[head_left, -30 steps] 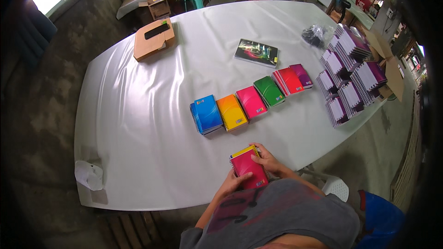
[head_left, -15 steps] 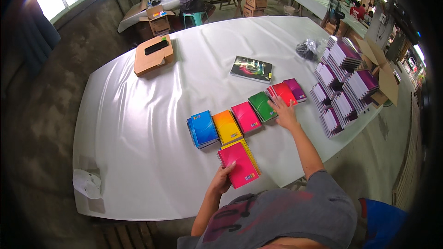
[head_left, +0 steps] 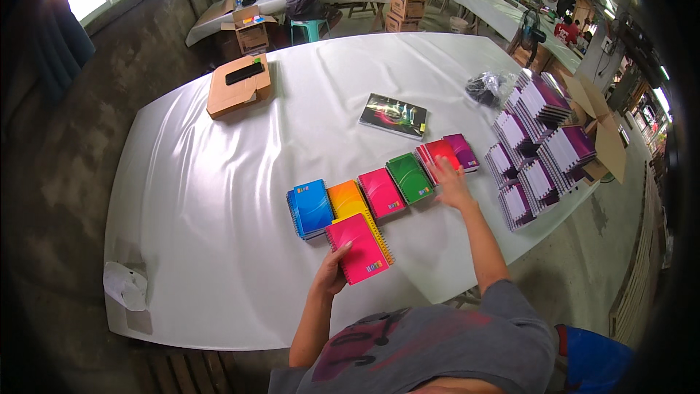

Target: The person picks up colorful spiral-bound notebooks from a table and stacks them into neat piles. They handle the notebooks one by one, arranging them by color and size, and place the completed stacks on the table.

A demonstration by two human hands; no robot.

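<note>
My left hand (head_left: 332,271) grips a few spiral notebooks, the top one a pink notebook (head_left: 359,249) with a yellow one showing beneath it. They overlap the near part of the yellow notebooks (head_left: 345,195). My right hand (head_left: 453,188) has its fingers spread over the near edge of the red notebooks (head_left: 436,152), holding nothing visible; whether it touches them I cannot tell. The slanting row runs from blue notebooks (head_left: 313,202) at the left through yellow, pink notebooks (head_left: 380,193), green notebooks (head_left: 410,177) and red to purple notebooks (head_left: 461,149).
Tall stacks of purple-covered notebooks (head_left: 543,160) stand at the right beside an open carton (head_left: 609,146). Farther back lie a dark-covered book (head_left: 394,115), a clear plastic bag (head_left: 490,87), and a flat cardboard box (head_left: 237,91) with a phone on it. A white roll (head_left: 125,286) sits far left.
My left hand has brought the held notebooks closer to the row, so they now overlap the yellow ones. My right hand has shifted from between green and red to the red notebooks' near edge.
</note>
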